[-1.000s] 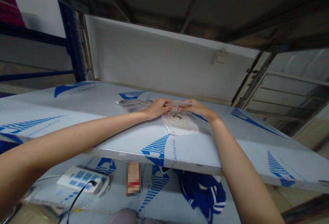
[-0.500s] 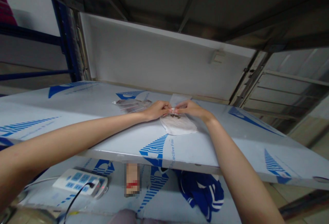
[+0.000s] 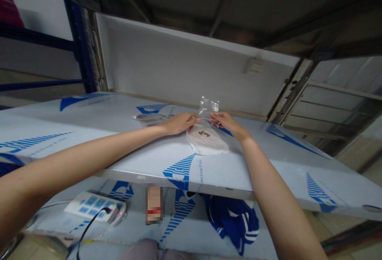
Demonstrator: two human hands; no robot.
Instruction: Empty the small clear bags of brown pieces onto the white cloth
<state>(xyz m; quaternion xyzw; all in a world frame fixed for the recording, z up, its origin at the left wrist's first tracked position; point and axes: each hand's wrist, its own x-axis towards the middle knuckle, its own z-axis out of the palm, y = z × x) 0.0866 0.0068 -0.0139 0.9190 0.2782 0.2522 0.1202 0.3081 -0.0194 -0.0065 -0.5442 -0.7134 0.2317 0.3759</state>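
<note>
"Where are we holding the clear bag [image 3: 209,107]?"

"We're stretching its thin band between our hands above the desk [image 3: 143,148], its clear top standing up behind."

"And our fingers?"

"On the left hand [image 3: 182,124] we're pinching the band's left end, thumb and fingers nearly together. On the right hand [image 3: 227,124] we're pinching the other end just as narrowly."

"What are we seeing nearer us?"

"A white cloth [image 3: 210,144] is lying on the desk, with small brown pieces [image 3: 204,133] showing at its far end. We're not managing to tell whether the bag is enclosing them."

"Beside our left wrist?"

"A second plastic bag [image 3: 147,119] is lying flat, showing dark contents."
</note>
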